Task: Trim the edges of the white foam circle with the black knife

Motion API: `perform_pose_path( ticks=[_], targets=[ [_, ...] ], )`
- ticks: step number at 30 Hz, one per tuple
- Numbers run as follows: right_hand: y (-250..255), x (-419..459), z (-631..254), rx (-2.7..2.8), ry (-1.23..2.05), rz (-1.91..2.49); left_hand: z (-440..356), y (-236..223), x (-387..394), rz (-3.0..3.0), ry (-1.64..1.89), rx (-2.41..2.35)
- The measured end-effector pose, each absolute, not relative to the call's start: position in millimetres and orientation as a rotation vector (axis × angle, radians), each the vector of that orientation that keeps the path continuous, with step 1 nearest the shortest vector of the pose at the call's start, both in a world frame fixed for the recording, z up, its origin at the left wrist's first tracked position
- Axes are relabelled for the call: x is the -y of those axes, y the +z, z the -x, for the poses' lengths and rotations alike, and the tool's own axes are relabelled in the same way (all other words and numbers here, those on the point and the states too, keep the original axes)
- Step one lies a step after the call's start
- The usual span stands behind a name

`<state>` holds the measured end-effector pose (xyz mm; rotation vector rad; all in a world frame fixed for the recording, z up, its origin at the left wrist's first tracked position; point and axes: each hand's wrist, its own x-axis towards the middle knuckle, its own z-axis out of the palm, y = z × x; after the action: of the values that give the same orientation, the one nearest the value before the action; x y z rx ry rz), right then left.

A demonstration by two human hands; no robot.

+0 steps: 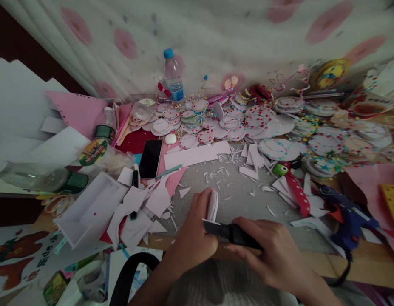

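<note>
Near the front edge of the table, my left hand (197, 233) is closed around a small white foam piece (212, 205), seen edge-on and held upright. Its layers look pressed together, and the lower part is hidden by my fingers. My right hand (268, 246) grips the black handle of a utility knife (238, 236). The wide blade points left and lies against or very near the lower end of the foam piece; actual contact I cannot make out. Beneath both hands is a grey cutting mat (228, 191) strewn with thin white offcuts.
Round decorated foam discs (233, 121) are piled along the back. A water bottle (174, 78) stands behind them. On the left lie a phone (151, 158), a white open box (90, 208) and foam scraps (158, 197). A blue glue gun (345, 216) rests at right, its cord hanging down.
</note>
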<state>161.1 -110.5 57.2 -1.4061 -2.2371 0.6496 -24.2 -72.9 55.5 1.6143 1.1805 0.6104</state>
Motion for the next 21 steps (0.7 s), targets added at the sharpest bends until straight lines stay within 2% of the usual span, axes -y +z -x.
perform_pose_path(
  ticks=[12, 21],
  targets=[
    [58, 107, -161, 2.219, 0.666, 1.421, 23, 53, 72, -1.585, 0.623, -1.190],
    [43, 100, -182, 2.046, 0.388, 1.676, 25, 66, 76, -1.534, 0.531, -1.214]
  ],
)
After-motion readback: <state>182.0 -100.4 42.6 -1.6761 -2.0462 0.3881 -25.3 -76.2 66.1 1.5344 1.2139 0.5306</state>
